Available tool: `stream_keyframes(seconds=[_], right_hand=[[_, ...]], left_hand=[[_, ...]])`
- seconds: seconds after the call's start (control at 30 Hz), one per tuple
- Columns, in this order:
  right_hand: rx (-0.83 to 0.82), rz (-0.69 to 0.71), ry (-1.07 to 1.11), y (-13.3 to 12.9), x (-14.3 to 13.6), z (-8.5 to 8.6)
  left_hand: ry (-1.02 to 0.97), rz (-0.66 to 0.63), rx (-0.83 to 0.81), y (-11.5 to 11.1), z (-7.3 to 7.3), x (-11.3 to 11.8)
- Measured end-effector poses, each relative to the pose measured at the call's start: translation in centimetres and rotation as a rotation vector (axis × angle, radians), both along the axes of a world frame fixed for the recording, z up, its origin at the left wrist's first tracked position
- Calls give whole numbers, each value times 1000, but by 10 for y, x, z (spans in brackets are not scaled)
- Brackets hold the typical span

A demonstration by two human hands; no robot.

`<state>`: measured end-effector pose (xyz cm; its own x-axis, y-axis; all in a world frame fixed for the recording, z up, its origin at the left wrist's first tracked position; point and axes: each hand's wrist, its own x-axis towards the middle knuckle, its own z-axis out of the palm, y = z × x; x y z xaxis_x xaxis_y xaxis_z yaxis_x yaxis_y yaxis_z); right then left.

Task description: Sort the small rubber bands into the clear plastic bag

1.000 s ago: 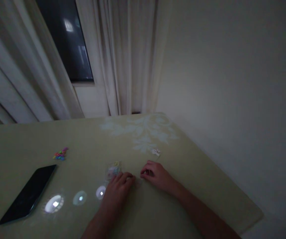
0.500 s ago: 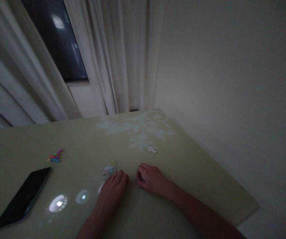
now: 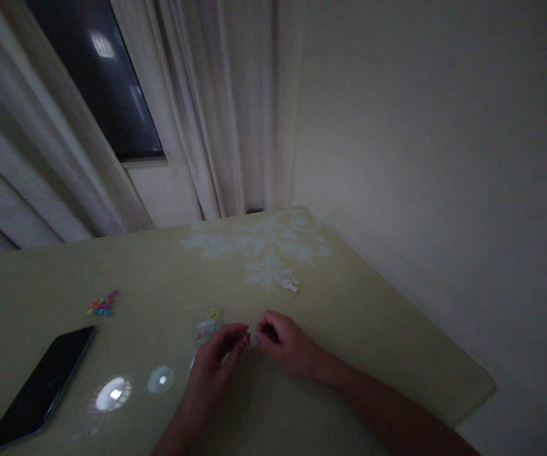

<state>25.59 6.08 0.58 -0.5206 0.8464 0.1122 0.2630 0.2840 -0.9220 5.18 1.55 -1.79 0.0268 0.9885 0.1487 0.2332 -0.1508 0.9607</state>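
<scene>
Directions refer to a clock face centred on the gap between the fingertips, with 12 o'clock pointing away from the person. The left hand point(image 3: 216, 358) is at 8 to 9 o'clock, its thumb and fingers brought together; the right hand point(image 3: 288, 345) is at 3 o'clock, its fingers curled toward the thumb. Whether either grips a small part cannot be told. A clear bag point(image 3: 206, 323) of coloured rings lies at 9 to 10 o'clock, just beside the left hand. A small white item point(image 3: 291, 285) lies at 1 o'clock. Farther out on the table point(image 3: 373, 335), a multicoloured pile point(image 3: 103, 305) sits between 9 and 10 o'clock and a black tablet point(image 3: 40, 389) between 8 and 9.
</scene>
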Motion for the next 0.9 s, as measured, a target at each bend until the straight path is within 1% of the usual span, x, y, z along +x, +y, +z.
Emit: stream_keyframes(seconds=[0.07,0.17,0.27,0.37,0.43,0.5,0.57,0.6,0.67,0.7,0.77,0.8,0.9], right_hand=[[-60,9,33,0,0,0],[-151,24,56,-1,-1,1],[-204,44,79,-3,-2,2],[-256,67,127,-4,-3,2],[-287,80,164,-3,-5,1],[-294,89,184,-2,-6,-1],[-257,70,162,0,-6,-3],[-210,48,131,0,-6,-5],[-57,10,21,1,-5,-8],[30,15,-46,1,-5,-10],[172,69,-170,0,-3,-13],[213,102,-221,-1,-3,-14],[261,171,-328,-5,-2,-14]], left_hand=[[-6,-20,-2,0,1,-1],[-28,-29,37,-2,5,-1],[-60,-24,63,-4,9,1],[-48,-53,72,-3,12,3],[-25,-59,121,-2,14,3],[-10,-40,182,-1,14,2],[-1,-6,217,0,15,-1],[-2,14,224,0,15,-2],[-15,55,224,0,15,-4],[-24,71,217,0,15,-5],[-29,89,186,1,13,-7],[-27,96,166,1,12,-8],[-41,116,118,1,8,-8]])
